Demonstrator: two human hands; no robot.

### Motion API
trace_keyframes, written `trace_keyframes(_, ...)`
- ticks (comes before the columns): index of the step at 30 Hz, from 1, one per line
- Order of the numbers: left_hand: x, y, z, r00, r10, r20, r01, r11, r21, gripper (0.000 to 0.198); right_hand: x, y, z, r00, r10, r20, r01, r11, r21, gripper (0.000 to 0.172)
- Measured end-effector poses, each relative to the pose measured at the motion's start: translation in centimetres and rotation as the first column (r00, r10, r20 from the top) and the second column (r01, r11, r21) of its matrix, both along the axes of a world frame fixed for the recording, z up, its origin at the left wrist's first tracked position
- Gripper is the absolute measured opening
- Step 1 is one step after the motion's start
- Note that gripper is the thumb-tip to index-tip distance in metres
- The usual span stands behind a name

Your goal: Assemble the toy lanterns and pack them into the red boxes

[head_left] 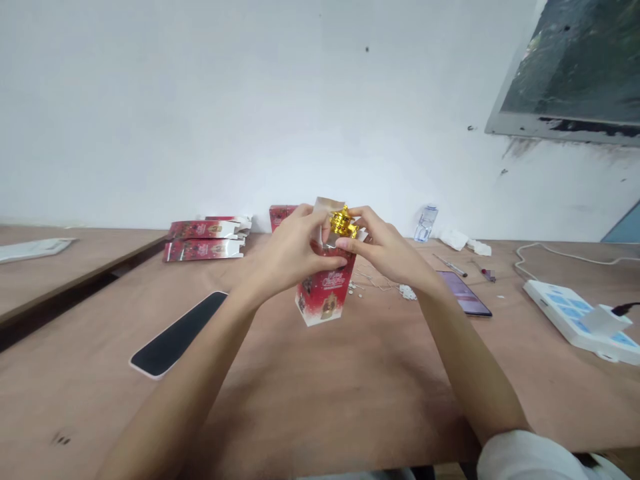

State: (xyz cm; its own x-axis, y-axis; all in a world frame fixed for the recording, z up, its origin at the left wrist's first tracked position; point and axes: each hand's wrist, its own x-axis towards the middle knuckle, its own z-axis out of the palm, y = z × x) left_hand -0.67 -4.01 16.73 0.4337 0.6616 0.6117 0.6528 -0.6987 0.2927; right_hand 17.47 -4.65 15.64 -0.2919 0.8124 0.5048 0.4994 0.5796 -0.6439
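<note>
Red gift box (pixel 325 293) upright mid-table, gold ornament (pixel 343 222) at its open top, both hands pinching.

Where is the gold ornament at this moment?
In the head view, the gold ornament is at centre, pinched by the right hand, above the red box that the left hand grips.

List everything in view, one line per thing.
Christmas box: one, red, upright at table centre, held.
gold ornament: one, gold, at the box's open top.
flat boxes: a few, red and white, stacked at back left.
left phone: one, black, beside the left arm.
right phone: one, dark, beside the right arm.
water bottle: one, clear, by the wall.
power strip: one, white, far right.
table: one, brown wood.
left hand: one, gripping the box.
right hand: one, pinching the ornament.
</note>
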Motion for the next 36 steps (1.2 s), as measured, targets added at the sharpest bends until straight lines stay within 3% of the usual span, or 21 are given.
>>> trace_keyframes(3,0.1,0.0,0.1,0.999,0.014,0.032,-0.013,1.000,-0.020,0.032,-0.2,0.3,-0.1,0.998,0.019,-0.059,-0.020,1.000,-0.010,0.036)
trace_keyframes(6,0.2,0.0,0.0,0.999,0.013,0.038,-0.013,1.000,-0.010,0.028,-0.2,0.9,-0.2,0.982,0.105,-0.157,-0.119,0.990,-0.081,0.037)
trace_keyframes(9,0.0,0.0,-0.1,0.999,0.010,0.046,-0.012,0.999,0.035,0.033,-0.2,1.1,-0.3,0.951,0.195,-0.240,-0.233,0.962,-0.143,0.039)
trace_keyframes(12,-0.1,0.2,-0.2,0.999,-0.002,0.041,-0.001,0.998,0.064,0.038,-0.2,1.1,-0.3,0.938,0.227,-0.263,-0.267,0.955,-0.128,0.040)
trace_keyframes(21,0.3,0.5,-0.6,0.991,-0.044,0.124,0.048,0.998,-0.026,0.054,0.0,1.5,-0.1,0.953,0.074,-0.293,-0.045,0.993,0.106,0.036)
trace_keyframes(24,0.2,0.5,-0.7,0.988,-0.049,0.149,0.060,0.996,-0.065,0.055,0.1,1.8,-0.2,0.966,-0.023,-0.259,0.085,0.969,0.233,0.034)
trace_keyframes(27,0.2,0.7,-0.8,0.992,-0.043,0.118,0.054,0.994,-0.090,0.057,0.0,2.2,-0.7,0.958,-0.105,-0.267,0.205,0.901,0.381,0.037)
trace_keyframes(30,0.2,0.8,-0.9,0.994,-0.053,0.096,0.061,0.995,-0.079,0.055,0.1,2.4,-1.0,0.974,-0.062,-0.219,0.163,0.863,0.477,0.042)
trace_keyframes(36,0.4,1.0,-1.0,0.987,-0.016,0.158,0.020,1.000,-0.020,0.055,-0.1,2.4,-1.0,0.998,-0.041,-0.044,0.057,0.866,0.497,0.046)
